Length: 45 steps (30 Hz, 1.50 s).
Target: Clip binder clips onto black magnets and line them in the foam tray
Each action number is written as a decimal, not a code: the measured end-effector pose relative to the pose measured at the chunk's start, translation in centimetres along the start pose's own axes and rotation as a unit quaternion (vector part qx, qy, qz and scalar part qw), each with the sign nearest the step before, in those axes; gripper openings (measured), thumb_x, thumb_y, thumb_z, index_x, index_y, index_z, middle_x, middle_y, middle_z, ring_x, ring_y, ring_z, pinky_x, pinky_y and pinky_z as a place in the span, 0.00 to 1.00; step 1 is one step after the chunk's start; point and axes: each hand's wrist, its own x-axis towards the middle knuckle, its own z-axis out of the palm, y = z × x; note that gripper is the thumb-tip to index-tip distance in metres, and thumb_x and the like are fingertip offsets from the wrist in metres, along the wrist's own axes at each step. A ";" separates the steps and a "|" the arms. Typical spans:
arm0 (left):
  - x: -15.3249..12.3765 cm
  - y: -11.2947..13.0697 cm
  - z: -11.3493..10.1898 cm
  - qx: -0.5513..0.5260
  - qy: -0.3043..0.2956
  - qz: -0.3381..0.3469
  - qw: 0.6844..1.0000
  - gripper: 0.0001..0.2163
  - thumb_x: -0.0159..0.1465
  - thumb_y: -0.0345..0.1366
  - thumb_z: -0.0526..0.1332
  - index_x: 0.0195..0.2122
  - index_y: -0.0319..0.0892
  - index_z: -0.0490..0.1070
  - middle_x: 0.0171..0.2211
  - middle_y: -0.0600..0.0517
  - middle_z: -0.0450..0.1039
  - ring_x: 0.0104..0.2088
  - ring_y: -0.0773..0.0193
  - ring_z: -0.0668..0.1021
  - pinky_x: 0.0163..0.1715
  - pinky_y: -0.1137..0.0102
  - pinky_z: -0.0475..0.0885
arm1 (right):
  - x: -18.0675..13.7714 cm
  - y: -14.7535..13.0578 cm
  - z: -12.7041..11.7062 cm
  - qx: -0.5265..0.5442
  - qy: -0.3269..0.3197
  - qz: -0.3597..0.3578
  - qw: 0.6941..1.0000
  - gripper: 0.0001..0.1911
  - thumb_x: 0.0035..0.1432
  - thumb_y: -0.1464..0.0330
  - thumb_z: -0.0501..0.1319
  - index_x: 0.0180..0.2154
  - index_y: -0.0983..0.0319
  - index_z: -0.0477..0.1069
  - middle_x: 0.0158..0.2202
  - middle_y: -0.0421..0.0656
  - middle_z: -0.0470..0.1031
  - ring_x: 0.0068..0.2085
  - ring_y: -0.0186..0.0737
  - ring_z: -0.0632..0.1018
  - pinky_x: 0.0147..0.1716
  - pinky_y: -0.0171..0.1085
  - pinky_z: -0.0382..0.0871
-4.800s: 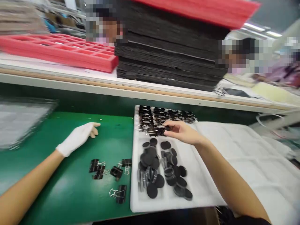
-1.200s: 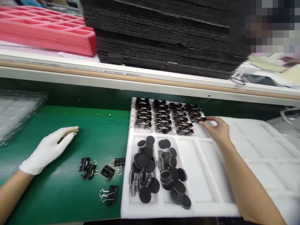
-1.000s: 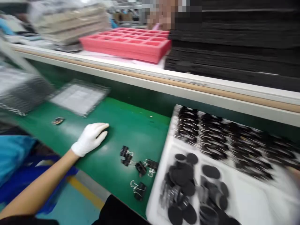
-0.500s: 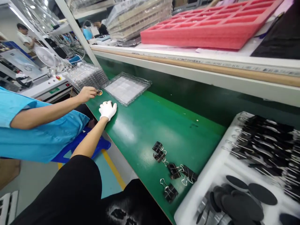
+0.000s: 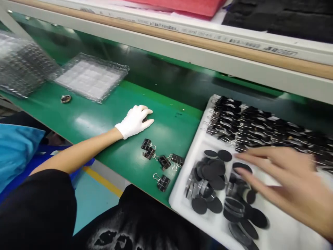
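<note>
My left hand (image 5: pixel 134 121), in a white glove, is on the green bench. Its thumb and fingers close around a small dark object (image 5: pixel 145 119), mostly hidden by the glove. Bare and blurred, my right hand (image 5: pixel 283 180) hovers over the white foam tray (image 5: pixel 182 189) with its fingers apart and nothing visible between them. Beneath and beside its fingertips are black discs (image 5: pixel 213 170), some with clear rims, heaped in the tray. Rows of black binder clips (image 5: pixel 260 125) fill the tray's far part. Several loose binder clips (image 5: pixel 164 162) lie between my left hand and the tray.
A small round part (image 5: pixel 65 99) lies on the bench (image 5: pixel 101 121) at left. Behind it is a clear plastic tray (image 5: pixel 91 76), beside a stack of clear trays (image 5: pixel 23 66). A shelf edge (image 5: pixel 166 38) overhangs the bench. A co-worker's blue clothing (image 5: pixel 20 146) shows at left.
My left hand has moved right along the bench, with the dark object now in its fingers. My right hand has come into view over the discs. The co-worker's hand is gone; the view has swung right.
</note>
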 end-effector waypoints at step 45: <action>5.1 1.9 0.5 -0.042 -0.048 0.118 0.991 0.26 0.68 0.57 0.60 0.60 0.44 0.74 0.54 0.41 0.74 0.51 0.45 0.75 0.47 0.57 0.66 | 18.4 -11.0 10.8 0.107 -0.221 0.093 0.965 0.20 0.71 0.54 0.58 0.31 0.60 0.75 0.32 0.43 0.78 0.31 0.39 0.73 0.32 0.40 0.61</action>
